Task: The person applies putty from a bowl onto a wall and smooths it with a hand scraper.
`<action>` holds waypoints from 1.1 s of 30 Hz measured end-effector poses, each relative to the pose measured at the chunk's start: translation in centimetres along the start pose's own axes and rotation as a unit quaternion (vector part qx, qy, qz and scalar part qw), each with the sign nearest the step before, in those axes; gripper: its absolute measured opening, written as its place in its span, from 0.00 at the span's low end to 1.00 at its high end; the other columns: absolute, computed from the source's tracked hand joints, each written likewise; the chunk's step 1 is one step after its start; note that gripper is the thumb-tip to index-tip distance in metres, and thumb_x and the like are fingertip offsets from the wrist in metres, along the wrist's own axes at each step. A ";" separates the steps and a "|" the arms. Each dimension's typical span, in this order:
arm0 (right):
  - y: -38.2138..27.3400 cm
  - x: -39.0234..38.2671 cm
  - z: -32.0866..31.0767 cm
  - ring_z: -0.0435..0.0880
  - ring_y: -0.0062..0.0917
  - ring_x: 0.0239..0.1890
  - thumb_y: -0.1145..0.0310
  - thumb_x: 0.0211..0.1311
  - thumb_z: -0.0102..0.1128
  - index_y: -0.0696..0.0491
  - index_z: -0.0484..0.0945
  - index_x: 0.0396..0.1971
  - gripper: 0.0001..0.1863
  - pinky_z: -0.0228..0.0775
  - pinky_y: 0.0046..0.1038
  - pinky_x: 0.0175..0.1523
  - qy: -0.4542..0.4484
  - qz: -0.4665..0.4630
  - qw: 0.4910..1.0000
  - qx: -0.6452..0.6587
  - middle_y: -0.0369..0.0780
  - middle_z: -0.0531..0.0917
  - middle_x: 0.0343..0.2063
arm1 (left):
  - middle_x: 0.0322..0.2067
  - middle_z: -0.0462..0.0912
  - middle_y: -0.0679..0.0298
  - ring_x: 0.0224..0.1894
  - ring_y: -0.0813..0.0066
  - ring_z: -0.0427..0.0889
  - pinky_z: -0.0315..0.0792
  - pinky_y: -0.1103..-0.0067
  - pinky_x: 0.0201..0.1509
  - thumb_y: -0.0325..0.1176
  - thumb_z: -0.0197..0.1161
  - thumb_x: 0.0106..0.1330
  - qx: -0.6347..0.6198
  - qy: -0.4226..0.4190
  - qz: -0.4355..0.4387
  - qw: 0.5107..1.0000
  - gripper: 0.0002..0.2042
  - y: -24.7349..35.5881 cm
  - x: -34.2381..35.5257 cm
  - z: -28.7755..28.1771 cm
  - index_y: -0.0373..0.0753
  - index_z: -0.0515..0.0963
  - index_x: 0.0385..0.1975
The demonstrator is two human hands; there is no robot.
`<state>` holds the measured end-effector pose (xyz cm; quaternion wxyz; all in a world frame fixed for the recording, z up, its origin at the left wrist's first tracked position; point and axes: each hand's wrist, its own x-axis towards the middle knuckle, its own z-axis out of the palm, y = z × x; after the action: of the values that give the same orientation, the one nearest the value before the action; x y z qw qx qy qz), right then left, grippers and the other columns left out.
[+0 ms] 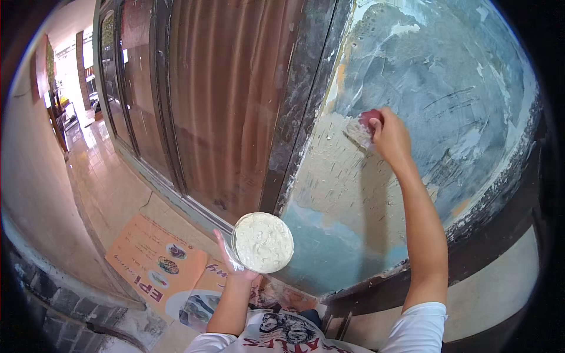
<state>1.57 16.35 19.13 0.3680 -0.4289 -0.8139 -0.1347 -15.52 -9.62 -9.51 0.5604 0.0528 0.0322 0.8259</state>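
My left hand (pixel 235 262) holds a round tub of off-white paste (pixel 262 241) low in the middle of the view. My right hand (pixel 388 136) grips a scraper with a red handle (pixel 369 119); its pale, paste-smeared blade lies at a patchy blue-grey wall (pixel 435 76). A band of beige, pitted coating (pixel 329 176) covers the wall below and left of the blade, with bare turquoise (pixel 323 253) showing lower down.
Dark-framed glazed panels with brown curtain (pixel 218 106) stand left of the wall. Orange printed banners (pixel 141 259) lie on the floor below. A tiled passage (pixel 88 165) runs to a bright opening at upper left. A dark curved edge (pixel 518 194) borders the right side.
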 end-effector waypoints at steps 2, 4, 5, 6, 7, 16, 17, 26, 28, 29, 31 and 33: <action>0.4 0.0 0.6 0.81 0.52 0.43 0.63 0.67 0.59 0.54 0.77 0.42 0.11 0.71 0.47 0.44 0.017 -0.010 1.000 -0.002 0.49 0.84 0.38 | 0.65 0.70 0.51 0.64 0.47 0.72 0.67 0.50 0.65 0.80 0.44 0.58 -0.004 0.006 -0.005 1.000 0.50 -0.1 0.2 0.0 0.39 0.68 0.66; -0.7 0.4 -0.4 0.81 0.52 0.43 0.63 0.66 0.60 0.56 0.78 0.42 0.12 0.72 0.46 0.44 0.027 -0.003 0.999 0.016 0.50 0.85 0.37 | 0.65 0.70 0.51 0.64 0.47 0.72 0.67 0.50 0.65 0.80 0.44 0.58 -0.007 0.010 -0.005 1.000 0.50 0.1 0.1 0.1 0.39 0.68 0.66; -0.8 1.0 -0.9 0.81 0.52 0.43 0.63 0.66 0.60 0.56 0.78 0.42 0.12 0.72 0.46 0.44 0.027 -0.003 0.999 0.017 0.50 0.85 0.37 | 0.65 0.70 0.51 0.64 0.48 0.72 0.67 0.50 0.65 0.80 0.45 0.58 -0.012 0.013 -0.006 1.000 0.50 0.2 0.0 0.2 0.38 0.69 0.66; -0.4 1.9 -1.5 0.81 0.51 0.45 0.63 0.66 0.60 0.54 0.78 0.43 0.12 0.72 0.46 0.46 0.028 0.022 0.999 0.018 0.49 0.85 0.40 | 0.65 0.70 0.51 0.64 0.48 0.72 0.67 0.50 0.65 0.80 0.45 0.58 -0.012 0.010 -0.007 1.000 0.50 0.1 0.1 0.3 0.38 0.69 0.66; 0.0 2.4 -2.0 0.81 0.50 0.46 0.62 0.66 0.60 0.53 0.78 0.45 0.12 0.72 0.46 0.47 0.028 0.046 0.998 0.019 0.48 0.85 0.42 | 0.65 0.70 0.51 0.64 0.48 0.72 0.67 0.50 0.65 0.80 0.45 0.58 -0.009 0.014 -0.008 1.000 0.50 0.0 0.2 0.5 0.38 0.69 0.65; 0.8 -5.9 1.0 0.80 0.23 0.32 0.68 0.68 0.60 0.58 0.80 0.43 0.10 0.73 0.28 0.38 -0.197 0.051 0.918 0.341 0.39 0.84 0.30 | 0.65 0.71 0.50 0.64 0.48 0.72 0.67 0.52 0.67 0.81 0.43 0.57 0.002 0.028 -0.013 1.000 0.52 0.0 0.1 1.2 0.37 0.69 0.65; -0.8 -8.3 1.2 0.76 0.14 0.31 0.70 0.68 0.60 0.59 0.81 0.42 0.09 0.72 0.24 0.36 -0.271 0.111 0.866 0.405 0.34 0.82 0.29 | 0.65 0.71 0.50 0.64 0.48 0.72 0.67 0.52 0.67 0.81 0.43 0.57 0.003 0.032 -0.012 0.999 0.52 0.1 0.1 1.3 0.37 0.69 0.65; 2.1 -15.1 8.1 0.76 0.17 0.22 0.68 0.67 0.63 0.59 0.82 0.41 0.10 0.68 0.28 0.25 -0.510 0.118 0.777 0.349 0.34 0.82 0.23 | 0.66 0.69 0.49 0.64 0.47 0.72 0.67 0.52 0.67 0.81 0.41 0.57 0.012 -0.006 -0.056 0.998 0.53 -1.4 0.2 1.9 0.35 0.68 0.66; 2.2 -13.9 6.0 0.80 0.25 0.30 0.68 0.65 0.64 0.61 0.82 0.41 0.11 0.72 0.31 0.38 -0.484 0.122 0.840 0.211 0.44 0.85 0.29 | 0.66 0.69 0.49 0.64 0.47 0.72 0.66 0.52 0.67 0.81 0.41 0.57 0.016 -0.005 -0.057 0.998 0.53 -1.6 0.1 2.0 0.36 0.68 0.66; 2.6 -14.1 5.9 0.80 0.25 0.30 0.68 0.65 0.64 0.61 0.82 0.41 0.11 0.72 0.31 0.38 -0.486 0.124 0.839 0.211 0.44 0.85 0.29 | 0.66 0.69 0.49 0.64 0.47 0.72 0.66 0.52 0.67 0.81 0.41 0.57 0.016 -0.003 -0.059 0.998 0.53 -1.7 0.0 2.0 0.36 0.68 0.66; 2.8 -14.3 5.5 0.81 0.27 0.31 0.69 0.64 0.64 0.61 0.81 0.39 0.10 0.72 0.31 0.40 -0.392 0.127 0.859 0.304 0.45 0.85 0.29 | 0.66 0.69 0.49 0.64 0.47 0.72 0.66 0.51 0.67 0.82 0.40 0.57 0.001 -0.011 -0.052 0.999 0.53 -1.7 -0.1 2.0 0.36 0.67 0.67; 1.1 -15.4 4.0 0.81 0.27 0.31 0.71 0.66 0.61 0.61 0.78 0.38 0.08 0.72 0.31 0.40 -0.347 0.087 0.874 0.329 0.44 0.84 0.29 | 0.67 0.68 0.49 0.65 0.47 0.70 0.65 0.50 0.67 0.81 0.40 0.58 0.004 -0.046 -0.047 0.998 0.53 -1.8 -0.1 1.2 0.37 0.66 0.67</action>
<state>6.05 9.88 5.22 0.1921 -0.3717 -0.8458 0.3311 -13.63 -9.08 -8.53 0.5990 0.0919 0.0122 0.7954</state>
